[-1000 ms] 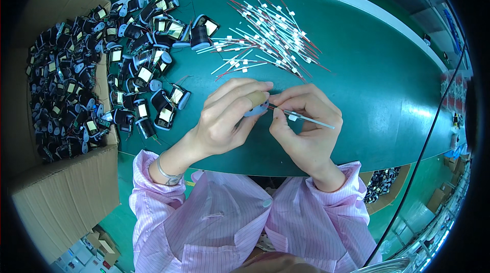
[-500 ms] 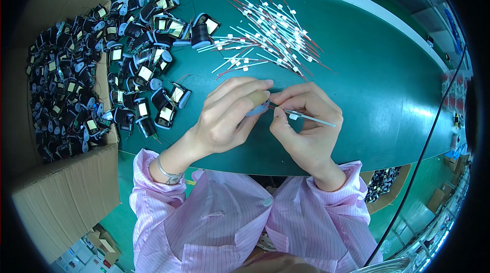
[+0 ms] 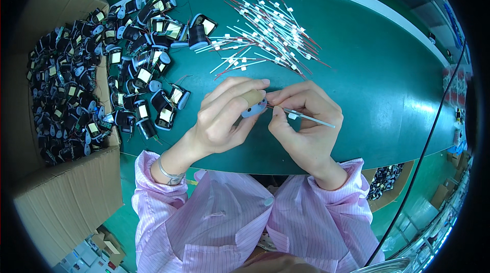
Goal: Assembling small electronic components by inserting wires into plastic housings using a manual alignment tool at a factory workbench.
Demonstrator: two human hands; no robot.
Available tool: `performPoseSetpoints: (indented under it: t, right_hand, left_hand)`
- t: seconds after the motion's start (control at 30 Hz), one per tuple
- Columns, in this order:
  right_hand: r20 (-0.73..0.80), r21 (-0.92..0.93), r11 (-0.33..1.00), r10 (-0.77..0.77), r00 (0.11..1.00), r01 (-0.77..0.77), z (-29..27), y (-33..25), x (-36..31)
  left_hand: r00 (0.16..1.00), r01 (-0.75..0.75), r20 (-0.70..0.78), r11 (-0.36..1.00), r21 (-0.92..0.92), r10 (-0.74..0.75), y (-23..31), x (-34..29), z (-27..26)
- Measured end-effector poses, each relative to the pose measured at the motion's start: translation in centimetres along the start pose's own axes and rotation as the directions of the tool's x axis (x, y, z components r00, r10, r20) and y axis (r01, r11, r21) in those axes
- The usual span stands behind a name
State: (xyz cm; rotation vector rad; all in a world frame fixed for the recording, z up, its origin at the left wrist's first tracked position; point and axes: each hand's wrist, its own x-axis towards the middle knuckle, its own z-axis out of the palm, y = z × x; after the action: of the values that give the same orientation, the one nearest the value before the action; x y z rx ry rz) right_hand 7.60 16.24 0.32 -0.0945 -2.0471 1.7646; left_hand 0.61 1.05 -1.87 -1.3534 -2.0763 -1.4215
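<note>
My left hand (image 3: 220, 114), a tan wrap round one finger, is closed on a small electronic unit (image 3: 251, 110). Only its pale grey-blue end cap with small holes shows; the fingers hide the rest. Close beside it, my right hand (image 3: 310, 115) pinches a thin wire lead (image 3: 317, 120) with a white connector on it. The lead's inner end meets the unit's cap, or nearly so; I cannot tell whether it is inserted. Beyond my hands lies a loose pile of red and white wire leads (image 3: 275, 30). Similar black units with grey-blue ends (image 3: 166, 114) are heaped to the left.
A large cardboard box (image 3: 69, 196) full of black units stands at the left, against the green table (image 3: 377, 68). Below the table's right front edge is another box (image 3: 400, 181) of units. A black cable (image 3: 422, 158) hangs down on the right.
The unit in my left hand has turned a little, so more of its end cap faces up. My right hand keeps its pinch on the lead, almost in the same place.
</note>
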Motion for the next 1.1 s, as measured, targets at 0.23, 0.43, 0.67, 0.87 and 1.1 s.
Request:
performPoseSetpoints:
  t: [0.23, 0.43, 0.67, 0.87, 1.1]
  right_hand:
    - [0.016, 0.007, 1.0, 0.005, 1.0, -0.005, -0.07, 0.13, 0.05]
    - [0.029, 0.031, 0.999, 0.015, 0.999, -0.016, -0.19, 0.13, 0.07]
    - [0.047, 0.021, 0.999, 0.034, 0.998, -0.035, -0.2, 0.11, 0.14]
    - [0.041, 0.037, 0.999, 0.038, 0.998, -0.04, -0.18, 0.13, 0.12]
    - [0.009, 0.043, 0.999, 0.031, 0.999, -0.032, 0.15, -0.01, -0.01]
  left_hand:
    - [0.999, -0.036, 0.007, 0.998, 0.061, 0.036, -0.2, -0.08, 0.14]
    - [0.998, -0.058, 0.009, 0.996, 0.073, 0.057, -0.16, -0.02, 0.02]
    - [0.998, -0.055, 0.024, 0.996, 0.065, 0.054, -0.32, -0.1, -0.01]
    - [0.996, -0.08, 0.034, 0.994, 0.078, 0.077, -0.4, -0.06, -0.15]
    - [0.998, -0.059, 0.014, 0.996, 0.061, 0.058, -0.27, -0.05, -0.17]
